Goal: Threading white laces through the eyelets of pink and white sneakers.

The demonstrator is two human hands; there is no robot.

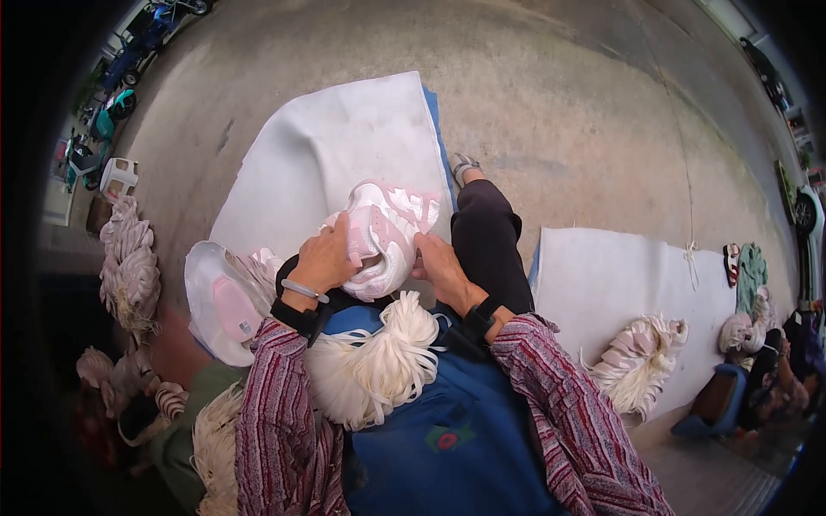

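Note:
A pink and white shoe upper (383, 236) rests over my lap, between my two hands. My left hand (325, 256) grips its left side, with the fingers partly hidden behind the upper. Thumb and fingers of my right hand (440, 268) are pinched together at its right edge; any lace between them is too small to make out. On the blue apron (447, 430) just below lies a thick bundle of cream-white shoelaces (379, 361). Beside my left wrist, a pale plastic-lined container (200, 279) holds a flat pink piece (232, 308).
A white sheet (344, 129) spreads ahead of me over the concrete. Strung shoe uppers (131, 267) stand at the left, near a white stool (120, 176). Another upper bundle (641, 361) lies on a second white sheet (619, 267) at right. A person (779, 378) sits at far right.

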